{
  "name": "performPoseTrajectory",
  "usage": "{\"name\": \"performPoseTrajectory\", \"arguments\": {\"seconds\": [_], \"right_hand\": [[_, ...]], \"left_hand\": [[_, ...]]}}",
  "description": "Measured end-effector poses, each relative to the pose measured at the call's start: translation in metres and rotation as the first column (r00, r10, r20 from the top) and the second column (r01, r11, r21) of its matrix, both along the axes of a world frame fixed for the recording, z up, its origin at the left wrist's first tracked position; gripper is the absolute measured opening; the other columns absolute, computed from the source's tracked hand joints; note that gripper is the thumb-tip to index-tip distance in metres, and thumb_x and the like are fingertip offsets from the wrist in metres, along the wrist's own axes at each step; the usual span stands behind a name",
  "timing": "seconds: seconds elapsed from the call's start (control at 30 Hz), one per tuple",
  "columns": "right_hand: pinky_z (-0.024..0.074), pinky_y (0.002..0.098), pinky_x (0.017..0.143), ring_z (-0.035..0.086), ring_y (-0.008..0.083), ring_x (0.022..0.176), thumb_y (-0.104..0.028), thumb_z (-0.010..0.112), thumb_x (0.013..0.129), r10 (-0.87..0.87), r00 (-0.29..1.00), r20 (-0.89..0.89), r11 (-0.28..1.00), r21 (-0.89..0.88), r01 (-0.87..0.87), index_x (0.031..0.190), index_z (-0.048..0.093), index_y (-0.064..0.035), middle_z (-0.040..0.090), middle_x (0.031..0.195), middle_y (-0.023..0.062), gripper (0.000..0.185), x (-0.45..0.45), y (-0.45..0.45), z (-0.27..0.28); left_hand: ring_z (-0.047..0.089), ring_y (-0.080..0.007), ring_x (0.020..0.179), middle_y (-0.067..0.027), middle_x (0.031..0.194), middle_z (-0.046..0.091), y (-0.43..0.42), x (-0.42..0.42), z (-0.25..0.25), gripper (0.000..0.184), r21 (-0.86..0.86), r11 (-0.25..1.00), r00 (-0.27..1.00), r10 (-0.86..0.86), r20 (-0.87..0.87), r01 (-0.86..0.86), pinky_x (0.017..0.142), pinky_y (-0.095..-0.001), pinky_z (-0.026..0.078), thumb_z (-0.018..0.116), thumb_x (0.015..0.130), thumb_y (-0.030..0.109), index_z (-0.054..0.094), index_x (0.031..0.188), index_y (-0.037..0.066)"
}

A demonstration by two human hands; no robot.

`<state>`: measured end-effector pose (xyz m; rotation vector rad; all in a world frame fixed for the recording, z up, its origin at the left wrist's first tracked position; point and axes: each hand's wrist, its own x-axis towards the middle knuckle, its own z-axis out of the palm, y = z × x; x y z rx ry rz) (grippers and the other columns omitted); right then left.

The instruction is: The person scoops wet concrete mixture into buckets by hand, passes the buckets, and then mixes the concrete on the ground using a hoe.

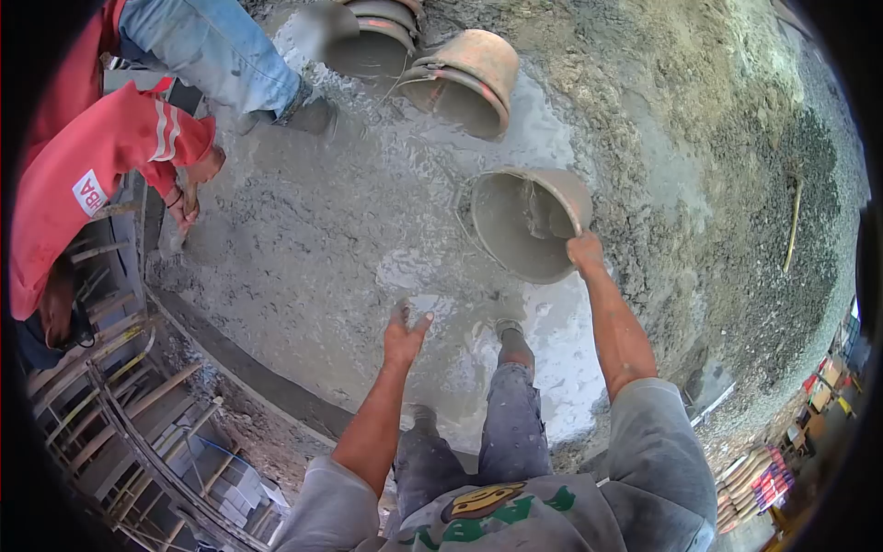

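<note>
My right hand [585, 250] grips the rim of a cement-smeared bucket [572, 195]. The bucket lies tipped on its side, its mouth facing down and left, with grey residue coating the inside. My left hand [403, 339] is held out over the wet concrete [322, 239], its thumb and fingers apart and nothing in it. Both my feet stand in the wet concrete.
At the left a co-worker in a red top [120, 138] bends low, hands near the concrete's edge. More buckets [483, 57] lie stacked beyond mine. Wooden scaffolding [120, 396] drops away at lower left. Rough gravelly ground [736, 230] spreads to the right, with a thin stick [793, 225].
</note>
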<state>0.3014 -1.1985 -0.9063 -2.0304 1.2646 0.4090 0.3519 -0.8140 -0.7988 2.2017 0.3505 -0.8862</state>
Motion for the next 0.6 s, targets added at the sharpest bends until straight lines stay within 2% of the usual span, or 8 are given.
{"name": "performPoseTrajectory", "arguments": {"seconds": [0.07, 0.13, 0.2, 0.23, 0.3, 0.37, 0.53, 0.6], "right_hand": [[0.0455, 0.0405, 0.077, 0.061, 0.0385, 0.089, -0.017, 0.053, 0.069, -0.052, 0.998, -0.025, 0.995, 0.084, 0.054, 0.094, 0.061, 0.0089, 0.062, 0.090, 0.0283, 0.037, -0.009, -0.016, 0.037], [0.0466, 0.0401, 0.079, 0.062, 0.0393, 0.090, -0.012, 0.051, 0.067, 0.033, 0.988, -0.150, 0.999, 0.003, -0.033, 0.104, 0.058, 0.0105, 0.062, 0.093, 0.0300, 0.044, 0.004, -0.021, 0.083], [0.0472, 0.0392, 0.077, 0.062, 0.0393, 0.088, -0.007, 0.048, 0.068, 0.026, 0.991, 0.128, 0.997, 0.064, -0.035, 0.120, 0.051, 0.0056, 0.062, 0.095, 0.0285, 0.054, 0.006, -0.025, 0.082], [0.0472, 0.0392, 0.076, 0.061, 0.0398, 0.088, -0.006, 0.048, 0.068, 0.083, 0.977, 0.198, 0.996, -0.033, -0.078, 0.123, 0.049, 0.0037, 0.062, 0.096, 0.0282, 0.056, 0.009, -0.030, 0.068], [0.0470, 0.0392, 0.076, 0.060, 0.0407, 0.087, -0.002, 0.047, 0.068, 0.203, 0.926, 0.318, 0.967, -0.214, -0.139, 0.129, 0.046, 0.0000, 0.062, 0.098, 0.0274, 0.061, 0.010, -0.028, 0.041], [0.0458, 0.0404, 0.078, 0.059, 0.0426, 0.088, -0.004, 0.048, 0.070, 0.295, 0.894, 0.337, 0.901, -0.409, -0.143, 0.132, 0.041, 0.0020, 0.061, 0.096, 0.0286, 0.063, 0.031, 0.002, 0.027], [0.0450, 0.0441, 0.078, 0.056, 0.0487, 0.087, -0.005, 0.048, 0.069, 0.357, 0.888, 0.290, 0.740, -0.668, -0.080, 0.143, 0.018, -0.0011, 0.058, 0.097, 0.0333, 0.080, 0.053, 0.087, -0.086], [0.0455, 0.0445, 0.076, 0.056, 0.0493, 0.085, -0.006, 0.049, 0.068, 0.321, 0.892, 0.318, 0.806, -0.586, -0.081, 0.144, 0.011, -0.0012, 0.058, 0.095, 0.0330, 0.084, 0.052, 0.130, -0.115]], "left_hand": [[0.039, -0.0323, 0.126, -0.0262, 0.135, 0.039, -0.025, 0.024, -0.059, 0.094, 0.004, 0.999, 0.999, 0.048, 0.007, -0.049, 0.104, -0.0356, 0.032, 0.078, 0.071, 0.030, 0.023, 0.139, -0.005], [0.036, -0.0314, 0.129, -0.0245, 0.140, 0.032, -0.059, 0.061, -0.089, 0.104, -0.198, 0.972, 0.991, 0.121, -0.051, -0.129, 0.105, -0.0350, 0.031, 0.080, 0.068, 0.028, 0.014, 0.142, -0.002], [0.042, -0.0302, 0.123, -0.0230, 0.132, 0.043, -0.093, 0.086, -0.127, 0.089, -0.427, 0.888, 0.983, 0.128, -0.133, -0.174, 0.100, -0.0348, 0.036, 0.078, 0.070, 0.033, 0.030, 0.137, -0.003], [0.047, -0.0302, 0.119, -0.0218, 0.126, 0.049, -0.105, 0.099, -0.155, 0.081, -0.506, 0.841, 0.973, 0.097, -0.209, -0.193, 0.096, -0.0357, 0.040, 0.077, 0.072, 0.037, 0.040, 0.133, -0.002], [0.058, -0.0251, 0.100, -0.0176, 0.107, 0.061, -0.119, 0.119, -0.161, 0.060, -0.268, 0.906, 0.929, 0.258, -0.264, -0.328, 0.082, -0.0341, 0.046, 0.073, 0.076, 0.037, 0.055, 0.117, -0.003], [0.058, -0.0176, 0.076, -0.0109, 0.087, 0.064, -0.122, 0.099, -0.207, 0.051, -0.420, 0.812, 0.914, 0.381, -0.141, -0.404, 0.066, -0.0330, 0.046, 0.069, 0.079, 0.042, 0.061, 0.107, 0.000], [0.043, -0.0112, 0.055, 0.0023, 0.058, 0.049, -0.103, 0.047, -0.217, 0.044, -0.488, 0.869, 0.984, -0.008, -0.176, -0.080, 0.052, -0.0324, 0.038, 0.065, 0.081, 0.047, 0.060, 0.070, 0.005], [0.042, -0.0103, 0.053, 0.0038, 0.056, 0.047, -0.078, 0.033, -0.233, 0.045, -0.519, 0.835, 0.981, 0.116, -0.157, -0.182, 0.051, -0.0321, 0.038, 0.065, 0.082, 0.046, 0.056, 0.065, 0.006]]}}
